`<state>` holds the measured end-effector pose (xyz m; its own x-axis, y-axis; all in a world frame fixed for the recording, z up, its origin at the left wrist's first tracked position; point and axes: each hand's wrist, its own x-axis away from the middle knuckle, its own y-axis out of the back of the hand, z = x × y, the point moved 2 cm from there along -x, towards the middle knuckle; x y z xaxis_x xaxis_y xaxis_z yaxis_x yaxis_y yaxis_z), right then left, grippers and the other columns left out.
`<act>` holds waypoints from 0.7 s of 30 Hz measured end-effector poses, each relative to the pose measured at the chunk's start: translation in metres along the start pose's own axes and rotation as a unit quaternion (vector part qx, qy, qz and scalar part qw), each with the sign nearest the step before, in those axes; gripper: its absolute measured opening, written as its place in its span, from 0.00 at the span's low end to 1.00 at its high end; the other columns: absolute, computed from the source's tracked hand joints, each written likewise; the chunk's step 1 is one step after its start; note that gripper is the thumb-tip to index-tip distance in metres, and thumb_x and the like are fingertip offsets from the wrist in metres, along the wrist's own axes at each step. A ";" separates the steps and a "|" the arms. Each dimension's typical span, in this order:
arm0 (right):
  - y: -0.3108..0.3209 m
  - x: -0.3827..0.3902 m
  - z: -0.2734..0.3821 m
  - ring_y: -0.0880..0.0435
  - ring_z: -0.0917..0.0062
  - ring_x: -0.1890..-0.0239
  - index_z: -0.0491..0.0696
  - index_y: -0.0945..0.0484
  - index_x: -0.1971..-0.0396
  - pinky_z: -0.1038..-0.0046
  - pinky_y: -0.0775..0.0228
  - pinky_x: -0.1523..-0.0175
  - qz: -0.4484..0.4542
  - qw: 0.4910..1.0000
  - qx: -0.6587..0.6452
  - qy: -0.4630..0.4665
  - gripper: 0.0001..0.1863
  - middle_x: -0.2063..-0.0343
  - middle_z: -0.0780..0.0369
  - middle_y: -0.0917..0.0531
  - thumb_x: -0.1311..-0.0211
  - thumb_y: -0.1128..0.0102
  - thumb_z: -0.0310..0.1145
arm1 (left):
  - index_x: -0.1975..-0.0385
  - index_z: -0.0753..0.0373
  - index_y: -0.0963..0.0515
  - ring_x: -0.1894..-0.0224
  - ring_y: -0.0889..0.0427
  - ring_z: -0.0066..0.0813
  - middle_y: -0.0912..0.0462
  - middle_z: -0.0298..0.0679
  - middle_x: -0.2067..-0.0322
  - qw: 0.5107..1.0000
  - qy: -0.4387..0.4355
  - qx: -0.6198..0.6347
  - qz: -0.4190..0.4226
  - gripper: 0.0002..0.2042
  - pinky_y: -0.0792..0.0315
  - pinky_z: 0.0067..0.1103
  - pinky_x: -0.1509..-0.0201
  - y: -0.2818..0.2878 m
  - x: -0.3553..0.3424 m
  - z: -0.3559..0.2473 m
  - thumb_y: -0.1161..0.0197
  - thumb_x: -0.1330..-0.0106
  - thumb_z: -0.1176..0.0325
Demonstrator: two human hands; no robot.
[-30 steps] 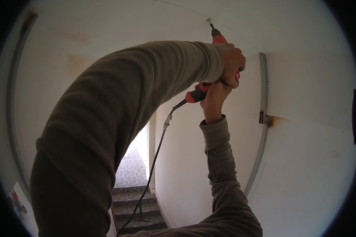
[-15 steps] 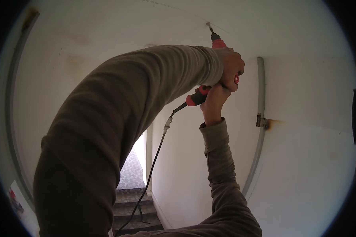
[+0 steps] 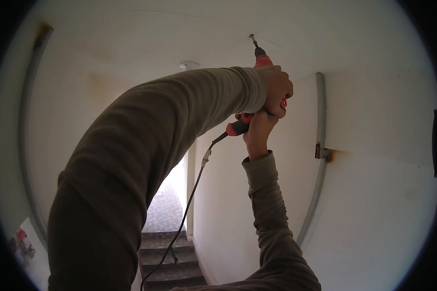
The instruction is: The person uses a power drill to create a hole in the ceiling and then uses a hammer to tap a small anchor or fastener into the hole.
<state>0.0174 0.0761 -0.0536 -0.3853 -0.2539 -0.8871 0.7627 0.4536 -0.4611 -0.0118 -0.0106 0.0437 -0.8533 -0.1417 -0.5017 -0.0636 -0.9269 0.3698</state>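
a power drill (image 3: 263,61) cased in smooth plastic, upper center, trails a matt, rubbery-looking cord (image 3: 193,192); soft, creased cloth sleeves (image 3: 116,136), at left and lower right, show against a smooth, matt wall (image 3: 383,208) at right.

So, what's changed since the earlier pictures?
The corded drill and grey wall strips sit lower in view, so the view probably tilted up; a round white ceiling fixture has come into sight. Nothing was let go: left hand and right hand stay on the drill, its bit at the ceiling.
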 end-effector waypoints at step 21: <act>0.020 -0.003 -0.013 0.19 0.80 0.66 0.43 0.30 0.51 0.74 0.23 0.63 -0.025 0.998 -0.053 -0.028 0.15 0.60 0.61 0.22 0.37 0.45 0.25 | 0.65 0.58 0.14 0.62 0.15 0.36 0.14 0.40 0.71 0.997 -0.039 -0.060 0.031 0.20 0.40 0.38 0.29 -0.020 -0.014 -0.004 0.38 0.48 0.48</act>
<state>0.0270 0.0974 -0.0604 -0.3899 -0.3245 -0.8618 0.6824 0.5266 -0.5070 0.0040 0.0083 0.0403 -0.8920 -0.1766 -0.4161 0.0488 -0.9528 0.2997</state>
